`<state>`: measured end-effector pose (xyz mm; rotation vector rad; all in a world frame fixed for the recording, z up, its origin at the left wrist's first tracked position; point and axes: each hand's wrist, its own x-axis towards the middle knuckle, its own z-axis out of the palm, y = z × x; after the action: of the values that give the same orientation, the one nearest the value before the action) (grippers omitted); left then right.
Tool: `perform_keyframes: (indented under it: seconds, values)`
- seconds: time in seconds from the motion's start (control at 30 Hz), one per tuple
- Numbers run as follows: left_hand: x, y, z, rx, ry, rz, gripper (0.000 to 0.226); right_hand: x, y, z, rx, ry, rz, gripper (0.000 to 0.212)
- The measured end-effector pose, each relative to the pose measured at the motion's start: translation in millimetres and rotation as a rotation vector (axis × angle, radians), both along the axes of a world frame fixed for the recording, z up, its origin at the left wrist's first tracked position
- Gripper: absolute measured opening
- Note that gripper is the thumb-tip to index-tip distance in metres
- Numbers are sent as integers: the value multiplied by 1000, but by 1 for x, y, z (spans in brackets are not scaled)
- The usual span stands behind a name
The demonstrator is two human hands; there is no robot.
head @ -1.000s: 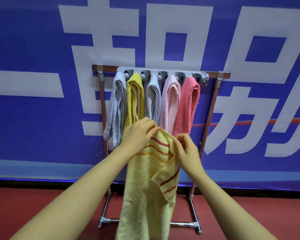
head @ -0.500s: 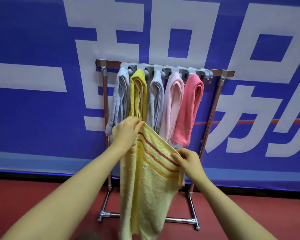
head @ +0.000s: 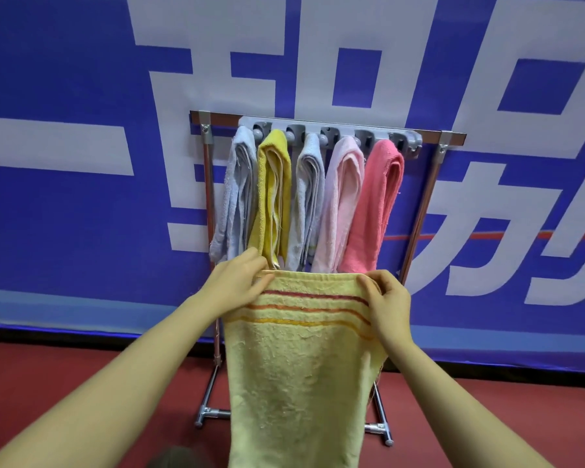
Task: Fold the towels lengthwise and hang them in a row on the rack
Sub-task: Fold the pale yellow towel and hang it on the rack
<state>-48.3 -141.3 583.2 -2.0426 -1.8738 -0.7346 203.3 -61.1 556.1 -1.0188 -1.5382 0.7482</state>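
Head view. My left hand (head: 238,285) pinches the upper left corner of the pale yellow striped towel (head: 298,369), fingers curled over its top edge. My right hand (head: 387,300) grips the upper right corner the same way, thumb in front of the cloth. Between the two grips the top hem runs flat and nearly level, and the towel hangs straight down from it as one open sheet, not folded lengthwise yet. Just below the hem, three stripes cross from grip to grip: dark red, orange, yellow.

Beyond my hands, just above the hem, stands the rack (head: 419,211): brown top bar, chrome legs, a grey hook strip (head: 338,125) along the top. Five folded towels hang from it in a row. Above my left hand: the light grey towel (head: 237,194), then the mustard yellow towel (head: 274,194). Over the middle of the hem: a second grey towel (head: 309,197). Toward my right hand: the pale pink towel (head: 343,204) and the coral pink towel (head: 379,204). Neighbours touch or nearly so. Their lower ends drop behind the hem I hold; whether they touch it I cannot tell.

Behind the rack, a blue banner (head: 65,231) with large white characters covers the wall. Below my grips, the floor (head: 41,373) is dull red, and the rack's chrome feet rest on it.
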Motion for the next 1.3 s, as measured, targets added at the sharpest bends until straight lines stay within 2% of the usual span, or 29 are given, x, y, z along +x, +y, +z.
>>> perform_keyframes:
  seconds: [0.1,0.23,0.33,0.43,0.6,0.8,0.93,1.0,1.07,1.2,1.3]
  values:
    - [0,-2,-4,10,-101,11,26,-3,2,1,-3,3,-34,16]
    - [0,-6,-7,-42,-371,187,19,-6,3,2,4,-9,-51,18]
    - [2,-5,-9,-22,-600,99,9,-6,5,4,-4,16,-70,15]
    - [6,-8,-8,-42,-670,20,8,-5,4,4,3,39,-65,15]
    - [23,-6,-2,10,-900,-71,7,-13,-5,2,37,15,33,16]
    - [50,4,15,-82,-802,-173,24,-30,-21,20,37,129,201,9]
    - [64,7,16,-131,-780,-185,34,-34,-26,29,63,120,280,8]
    - [66,9,15,-125,-797,-203,30,-34,-27,32,61,128,311,9]
    - [67,10,15,-104,-798,-225,17,-34,-28,33,63,131,333,9]
    - [70,9,18,-44,-823,-223,15,-32,-28,34,63,121,356,6]
    - [65,10,23,22,-854,-173,6,-28,-24,29,15,86,370,14]
